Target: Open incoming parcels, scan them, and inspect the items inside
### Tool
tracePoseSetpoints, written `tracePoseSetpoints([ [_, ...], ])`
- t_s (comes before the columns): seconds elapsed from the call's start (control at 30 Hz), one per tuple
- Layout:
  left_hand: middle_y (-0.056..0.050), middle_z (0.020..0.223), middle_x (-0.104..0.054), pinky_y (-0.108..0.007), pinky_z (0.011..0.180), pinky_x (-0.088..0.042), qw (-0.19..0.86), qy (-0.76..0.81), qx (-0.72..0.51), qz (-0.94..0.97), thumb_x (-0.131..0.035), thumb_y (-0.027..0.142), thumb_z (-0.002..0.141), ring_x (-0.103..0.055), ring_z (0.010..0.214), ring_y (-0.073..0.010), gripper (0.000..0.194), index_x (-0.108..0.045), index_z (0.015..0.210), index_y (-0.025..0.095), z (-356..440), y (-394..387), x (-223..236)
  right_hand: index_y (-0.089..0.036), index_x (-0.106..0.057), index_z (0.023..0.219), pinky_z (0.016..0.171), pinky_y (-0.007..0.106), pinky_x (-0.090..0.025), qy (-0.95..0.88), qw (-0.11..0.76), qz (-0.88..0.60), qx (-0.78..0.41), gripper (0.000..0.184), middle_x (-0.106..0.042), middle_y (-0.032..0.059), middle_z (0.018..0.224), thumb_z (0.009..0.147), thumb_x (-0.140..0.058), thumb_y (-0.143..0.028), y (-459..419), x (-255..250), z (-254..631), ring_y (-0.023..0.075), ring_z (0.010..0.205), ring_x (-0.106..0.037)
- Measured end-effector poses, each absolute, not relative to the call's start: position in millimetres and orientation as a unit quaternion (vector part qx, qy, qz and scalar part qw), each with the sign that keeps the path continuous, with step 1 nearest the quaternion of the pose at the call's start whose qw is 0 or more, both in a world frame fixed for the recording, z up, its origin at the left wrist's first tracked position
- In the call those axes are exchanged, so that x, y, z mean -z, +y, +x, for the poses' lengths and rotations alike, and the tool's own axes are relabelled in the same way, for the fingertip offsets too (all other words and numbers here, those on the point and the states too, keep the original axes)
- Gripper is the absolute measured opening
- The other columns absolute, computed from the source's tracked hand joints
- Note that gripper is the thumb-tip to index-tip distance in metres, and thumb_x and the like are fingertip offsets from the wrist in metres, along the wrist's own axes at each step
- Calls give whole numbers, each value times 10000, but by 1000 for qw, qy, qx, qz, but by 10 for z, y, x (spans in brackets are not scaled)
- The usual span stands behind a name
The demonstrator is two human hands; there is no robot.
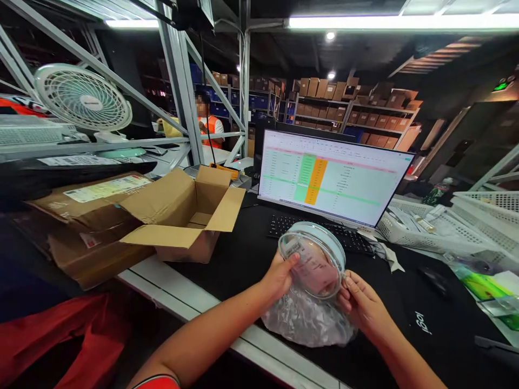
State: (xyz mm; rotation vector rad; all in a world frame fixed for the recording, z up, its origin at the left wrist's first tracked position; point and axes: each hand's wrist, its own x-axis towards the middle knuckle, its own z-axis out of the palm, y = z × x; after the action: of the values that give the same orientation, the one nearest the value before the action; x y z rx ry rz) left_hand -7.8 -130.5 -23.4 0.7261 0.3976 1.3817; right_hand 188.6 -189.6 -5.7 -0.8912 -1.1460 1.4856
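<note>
Container (pixel 316 262), round, transparent, labelled: raised before the keyboard (pixel 279 225), above crumpled plastic wrap (pixel 310 322). Left hand (pixel 280 276): closed on one side, thumb over the face, other fingers mostly hidden. Right hand (pixel 365 303): fingertips pinched at the opposite rim. Possible faults: slipping, from smooth walls and a slight right-hand pinch; snagging, from loose wrap. Edges: metal desk border (pixel 259 348) beneath left forearm; keyboard just behind. Room: black mat (pixel 239 256), between open carton (pixel 184 237) and left hand.

Leans at a tilt as a round, clear, pale-rimmed container (pixel 318 265) with a barcode label; overlaps a crumpled, translucent plastic bag (pixel 310 321) on a black mat (pixel 393 302).
</note>
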Motion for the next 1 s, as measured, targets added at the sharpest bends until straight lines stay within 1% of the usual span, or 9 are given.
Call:
tracePoseSetpoints([
  [0.07, -141, 1137, -706, -489, 1045, -472, 749, 165, -568, 298, -926, 578, 564, -641, 1151, -330, 770, -624, 1139, 166, -90, -1323, 261, -198, -434, 774, 504, 194, -294, -448, 531, -343, -633, 526, -409, -61, 660, 790, -775, -598, -1851, 70, 1717, 51, 518, -369],
  [0.17, -125, 1088, -728, -500, 1032, -482, 724, 188, -575, 332, -962, 519, 522, -663, 1087, -316, 730, -660, 1080, 159, -191, -1294, 294, -192, -456, 767, 494, 190, -282, -455, 518, -346, -637, 538, -414, -61, 641, 772, -785, -618, -1785, 96, 1586, 49, 505, -367],
  [0.27, -102, 1080, -732, -494, 1025, -486, 665, 215, -595, 397, -969, 472, 530, -666, 1058, -292, 766, -655, 1165, 179, -305, -1246, 250, -162, -489, 705, 456, 187, -217, -476, 483, -365, -637, 529, -437, -47, 609, 784, -794, -588, -1775, 11, 1639, 31, 464, -340],
  [0.43, -118, 1125, -717, -512, 1029, -477, 647, 208, -530, 507, -942, 529, 542, -624, 1154, -341, 939, -581, 1342, 196, -421, -1204, 107, -150, -479, 683, 403, 183, -106, -510, 405, -407, -640, 539, -450, -49, 600, 813, -765, -587, -1838, -411, 1985, -3, 410, -253],
  [0.6, -125, 1416, -588, -519, 1136, -387, 589, 203, -324, 712, -946, 472, 539, -530, 1313, -356, 1054, -489, 1459, 238, -548, -1173, -28, -159, -484, 681, 357, 178, -100, -534, 336, -429, -647, 546, -467, -56, 534, 796, -757, -617, -1865, -623, 2199, -2, 346, -251],
  [0.7, -89, 1556, -459, -495, 1206, -301, 527, 183, -187, 808, -944, 405, 546, -442, 1412, -338, 1124, -401, 1523, 289, -557, -1205, -146, -161, -515, 693, 340, 174, -133, -549, 296, -439, -647, 537, -492, -51, 489, 747, -781, -624, -1898, -605, 2149, 20, 315, -302],
  [0.8, -81, 1590, -413, -499, 1205, -306, 471, 193, -126, 852, -922, 410, 588, -430, 1427, -339, 1154, -312, 1563, 314, -493, -1301, -237, -167, -508, 670, 334, 168, -190, -561, 285, -472, -617, 547, -513, -45, 480, 713, -791, -633, -1942, -605, 2047, 42, 313, -358],
  [0.9, -103, 1595, -400, -510, 1192, -320, 444, 217, -147, 857, -917, 424, 597, -430, 1421, -359, 1152, -308, 1567, 298, -419, -1392, -199, -173, -508, 660, 334, 168, -241, -566, 326, -504, -565, 582, -518, -39, 478, 727, -739, -702, -1962, -663, 2000, 58, 320, -397],
  [1.0, -120, 1462, -538, -494, 1138, -383, 484, 258, -252, 797, -928, 476, 573, -520, 1320, -350, 1038, -455, 1469, 253, -393, -1390, -18, -156, -606, 733, 405, 186, -394, -594, 388, -487, -510, 604, -579, 0, 546, 809, -624, -755, -1978, -737, 2048, 94, 419, -521],
])
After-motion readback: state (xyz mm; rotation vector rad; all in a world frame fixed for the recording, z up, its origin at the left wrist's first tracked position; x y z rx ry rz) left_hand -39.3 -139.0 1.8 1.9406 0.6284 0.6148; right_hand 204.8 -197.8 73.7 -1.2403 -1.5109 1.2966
